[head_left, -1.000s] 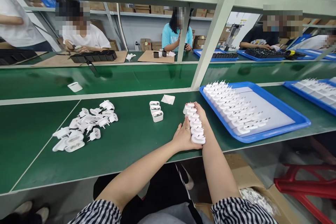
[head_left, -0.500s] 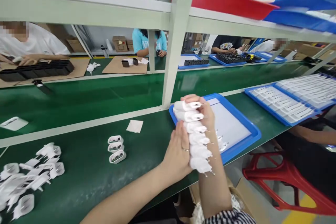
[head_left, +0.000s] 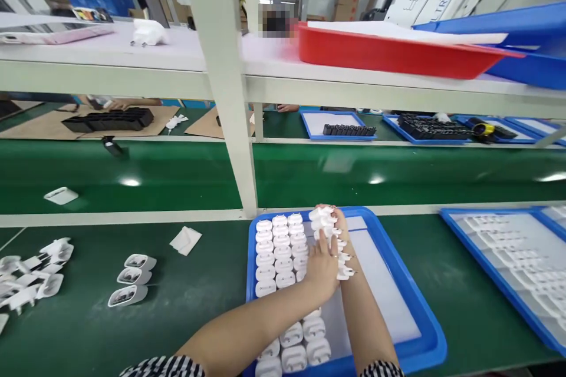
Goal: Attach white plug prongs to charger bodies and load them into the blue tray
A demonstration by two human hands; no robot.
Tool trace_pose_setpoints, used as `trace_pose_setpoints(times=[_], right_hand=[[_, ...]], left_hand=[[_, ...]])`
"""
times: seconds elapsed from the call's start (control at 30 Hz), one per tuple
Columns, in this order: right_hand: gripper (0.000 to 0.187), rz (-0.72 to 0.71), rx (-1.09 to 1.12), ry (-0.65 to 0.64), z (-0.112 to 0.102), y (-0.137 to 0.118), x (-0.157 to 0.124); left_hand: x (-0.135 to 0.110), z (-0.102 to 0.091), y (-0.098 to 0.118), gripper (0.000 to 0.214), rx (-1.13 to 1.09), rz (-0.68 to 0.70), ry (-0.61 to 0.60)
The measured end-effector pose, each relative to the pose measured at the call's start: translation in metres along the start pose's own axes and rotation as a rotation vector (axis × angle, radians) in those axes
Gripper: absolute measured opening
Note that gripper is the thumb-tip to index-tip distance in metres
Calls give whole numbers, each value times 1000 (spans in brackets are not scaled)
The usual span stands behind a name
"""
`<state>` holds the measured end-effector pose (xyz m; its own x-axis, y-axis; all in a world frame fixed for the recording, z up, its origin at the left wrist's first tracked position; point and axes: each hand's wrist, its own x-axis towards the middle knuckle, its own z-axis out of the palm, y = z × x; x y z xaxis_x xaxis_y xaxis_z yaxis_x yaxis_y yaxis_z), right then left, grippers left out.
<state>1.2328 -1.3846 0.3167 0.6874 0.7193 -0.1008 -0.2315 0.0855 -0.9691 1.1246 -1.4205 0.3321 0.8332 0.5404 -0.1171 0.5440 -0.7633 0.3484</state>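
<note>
A row of several white charger plugs [head_left: 329, 228] with thin metal pins is held between my two hands, over the blue tray [head_left: 400, 265]. My left hand [head_left: 322, 268] presses its fingers against the near side of the row. Behind the row, my right hand [head_left: 342, 225] backs it, largely hidden by the plugs and my left hand. Columns of similar white charger plugs [head_left: 282, 251] stand pins up in the left part of the tray. My left forearm covers part of these columns.
Three open white charger housings [head_left: 133, 276] stand left of the tray, near a folded white paper [head_left: 186, 240]. Loose white parts [head_left: 33, 277] are heaped at far left. Another blue tray [head_left: 497, 265] of white plugs lies right. A shelf post [head_left: 223, 88] rises behind; a red tray [head_left: 389, 54] sits above.
My view has turned right and down. The row of charger plugs has moved from in front of the tray to above it. The filled columns in the tray now show.
</note>
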Motion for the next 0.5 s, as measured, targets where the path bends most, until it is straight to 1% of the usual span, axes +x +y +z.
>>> trace_pose_setpoints(times=[0.07, 0.1, 0.2, 0.27, 0.33, 0.4, 0.43, 0.5], right_hand=[[27, 32, -46, -38, 4, 15, 4], [27, 40, -75, -43, 4, 20, 4], [27, 29, -175, -9, 3, 31, 4], [27, 4, -247, 65, 0, 36, 3], [28, -17, -319, 169, -4, 40, 3], [30, -18, -385, 245, -6, 44, 3], [30, -14, -411, 254, -7, 45, 3], [28, -4, -442, 226, -6, 48, 3]], left_hand=[[4, 10, -4, 97, 85, -49, -11], [4, 13, -6, 99, 114, -40, -5], [0, 13, -10, 99, 129, 67, 8], [-3, 8, -14, 92, 106, 163, -19], [-6, 4, -18, 78, 87, 248, -72], [-6, 2, -21, 64, 85, 289, -107], [-5, 3, -21, 61, 90, 275, -111], [-2, 6, -19, 59, 97, 185, -84]])
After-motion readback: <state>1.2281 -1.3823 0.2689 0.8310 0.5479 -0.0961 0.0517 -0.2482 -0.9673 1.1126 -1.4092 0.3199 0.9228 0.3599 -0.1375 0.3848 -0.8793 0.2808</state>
